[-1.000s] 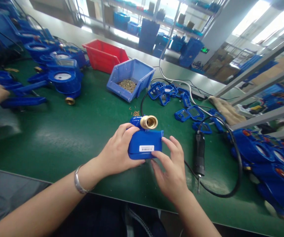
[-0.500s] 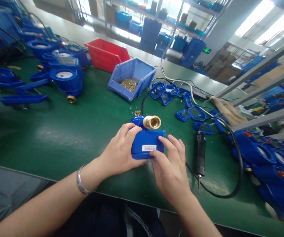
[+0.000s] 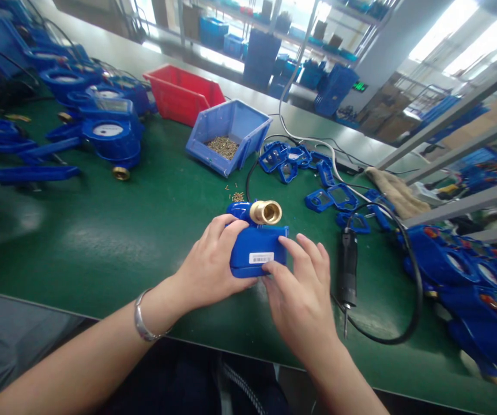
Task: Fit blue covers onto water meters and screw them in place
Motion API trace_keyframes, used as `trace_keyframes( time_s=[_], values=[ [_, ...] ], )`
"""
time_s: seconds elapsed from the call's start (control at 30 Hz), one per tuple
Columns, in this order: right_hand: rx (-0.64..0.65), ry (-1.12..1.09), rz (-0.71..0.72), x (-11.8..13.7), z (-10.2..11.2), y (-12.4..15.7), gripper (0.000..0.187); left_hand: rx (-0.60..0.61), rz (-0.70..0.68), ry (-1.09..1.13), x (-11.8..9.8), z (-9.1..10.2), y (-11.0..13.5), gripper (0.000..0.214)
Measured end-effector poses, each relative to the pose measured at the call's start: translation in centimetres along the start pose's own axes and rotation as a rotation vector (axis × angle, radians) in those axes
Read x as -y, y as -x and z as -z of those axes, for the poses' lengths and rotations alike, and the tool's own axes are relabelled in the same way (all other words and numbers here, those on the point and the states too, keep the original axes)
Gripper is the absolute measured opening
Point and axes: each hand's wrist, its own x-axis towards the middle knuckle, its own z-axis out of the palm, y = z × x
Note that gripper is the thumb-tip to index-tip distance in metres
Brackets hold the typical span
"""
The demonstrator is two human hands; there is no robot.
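A blue water meter (image 3: 248, 245) with a brass pipe end and a white barcode label is held over the green bench in front of me. My left hand (image 3: 211, 259) wraps round its left side, with the thumb along the top edge. On its right side, my right hand (image 3: 298, 282) pinches the blue housing between thumb and index finger near the label, its other fingers raised. Small brass screws (image 3: 237, 196) lie just beyond the meter. To the right, a black electric screwdriver (image 3: 347, 268) lies on the bench with its bit pointing at me.
A blue bin (image 3: 231, 138) of screws stands beside a red bin (image 3: 183, 95). Several blue frames (image 3: 343, 197) lie at the back right. More blue meters (image 3: 110, 135) fill the left, and others (image 3: 456, 259) the right edge. The screwdriver's black cable (image 3: 417, 305) loops across the bench.
The view has shifted slightly, so bench items appear a little further left. Both hands keep their grip on the meter, which has hardly moved.
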Motion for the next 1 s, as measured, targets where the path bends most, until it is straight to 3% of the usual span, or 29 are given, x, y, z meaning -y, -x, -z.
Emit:
trace_keyframes(
  time_s=[0.17, 0.33, 0.47, 0.53, 0.67, 0.8, 0.93, 1.0],
  values=[
    [0.028, 0.045, -0.029, -0.6, 0.4, -0.2, 0.007, -0.018, -0.016, 0.016, -0.2, 0.0, -0.2, 0.073],
    [0.044, -0.065, 0.017, 0.2, -0.1, -0.4, 0.014, -0.013, 0.008, -0.004, -0.2, -0.4, -0.2, 0.074],
    [0.128, -0.184, 0.023, -0.8, 0.4, -0.6, 0.016, -0.026, -0.012, -0.001, 0.1, -0.2, -0.1, 0.073],
    [0.145, -0.207, 0.012, -1.8, 0.6, -0.7, 0.026, -0.037, -0.034, 0.007, 0.3, 0.0, -0.1, 0.071],
    [0.214, -0.117, 0.042, -3.3, -0.2, -1.1, 0.063, -0.047, -0.059, 0.008, 0.5, -0.1, 0.2, 0.073],
    [0.233, -0.251, 0.09, -3.5, -1.5, -1.1, 0.073, -0.059, -0.074, 0.028, 0.8, -0.4, 1.1, 0.074],
    [0.154, -0.295, 0.091, -3.1, -1.7, 0.0, 0.072, 0.1, 0.069, 0.315, 1.4, -0.5, 3.4, 0.095],
    [0.114, -0.255, 0.106, -2.9, -2.2, 1.2, 0.072, 0.144, 0.324, 0.611, 1.8, -0.6, 4.3, 0.114]
  ],
)
